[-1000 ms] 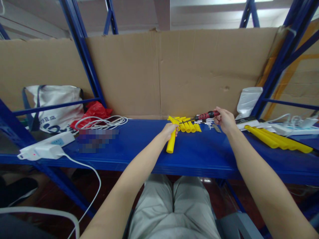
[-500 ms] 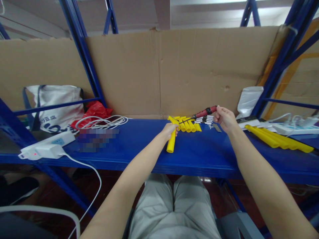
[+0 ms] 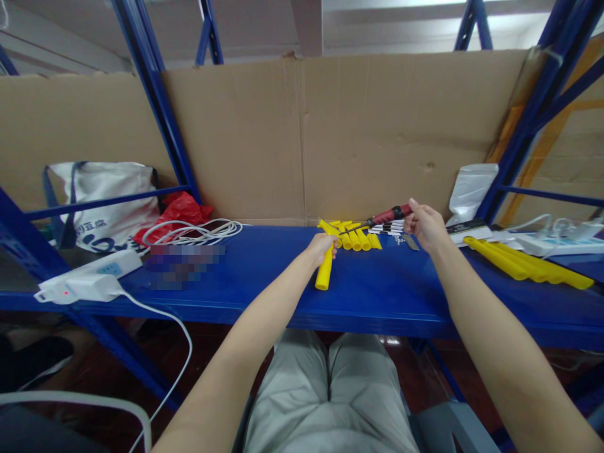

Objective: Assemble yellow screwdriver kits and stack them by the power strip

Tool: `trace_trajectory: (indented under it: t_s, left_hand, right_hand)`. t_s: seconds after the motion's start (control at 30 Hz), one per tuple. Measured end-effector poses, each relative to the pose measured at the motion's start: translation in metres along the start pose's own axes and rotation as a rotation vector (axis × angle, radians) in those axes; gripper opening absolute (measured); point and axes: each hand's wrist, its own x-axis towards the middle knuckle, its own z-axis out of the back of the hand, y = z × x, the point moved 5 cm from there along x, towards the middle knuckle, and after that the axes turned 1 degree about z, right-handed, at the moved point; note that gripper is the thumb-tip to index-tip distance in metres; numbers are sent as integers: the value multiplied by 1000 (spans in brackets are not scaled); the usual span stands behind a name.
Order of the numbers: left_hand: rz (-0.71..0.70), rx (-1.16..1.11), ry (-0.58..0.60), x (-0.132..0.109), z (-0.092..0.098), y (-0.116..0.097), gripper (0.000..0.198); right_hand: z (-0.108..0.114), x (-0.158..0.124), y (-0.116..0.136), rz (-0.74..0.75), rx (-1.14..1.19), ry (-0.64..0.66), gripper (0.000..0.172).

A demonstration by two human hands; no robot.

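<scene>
My left hand (image 3: pixel 323 248) is closed around a yellow tube (image 3: pixel 323 275), whose lower end points toward me over the blue shelf top (image 3: pixel 264 277). A screwdriver (image 3: pixel 387 217) with a red and black handle is in my right hand (image 3: pixel 423 225), its fingers pinched at the handle's end. The thin shaft slants down to the left and its tip meets the yellow piece at my left hand; the exact contact is too small to make out. Several more yellow tubes (image 3: pixel 361 239) lie just behind, beside small white and black sticks (image 3: pixel 389 228) and a small flat metal piece (image 3: pixel 411 243).
Longer yellow tubes (image 3: pixel 523 264) lie at the right, near a white power strip (image 3: pixel 561 244) and a white pouch (image 3: pixel 473 189). On the left are coiled white cable (image 3: pixel 207 231), a red bag (image 3: pixel 182 211), a cloth bag (image 3: pixel 108 201) and another power strip (image 3: pixel 89 277). Cardboard (image 3: pixel 302 138) walls the back.
My right hand and the screwdriver handle have shifted very slightly downward. The left hand keeps its hold on the yellow tube in the same place.
</scene>
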Motion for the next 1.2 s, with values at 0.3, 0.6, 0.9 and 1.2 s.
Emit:
trace_trajectory:
  t_s: [0.3, 0.6, 0.9, 1.2]
  left_hand:
    - [-4, -8, 7, -2, 0, -1, 12]
    - [-10, 1, -6, -2, 0, -2, 12]
    - [-5, -2, -25, -2, 2, -2, 12]
    - [-7, 8, -16, -3, 1, -2, 15]
  right_hand:
    - [5, 0, -6, -55, -67, -84, 42]
    - [2, -1, -3, -11, -24, -88, 36]
    - [-9, -6, 5, -44, 31, 71, 26]
    - [-6, -7, 4, 0, -33, 12, 41]
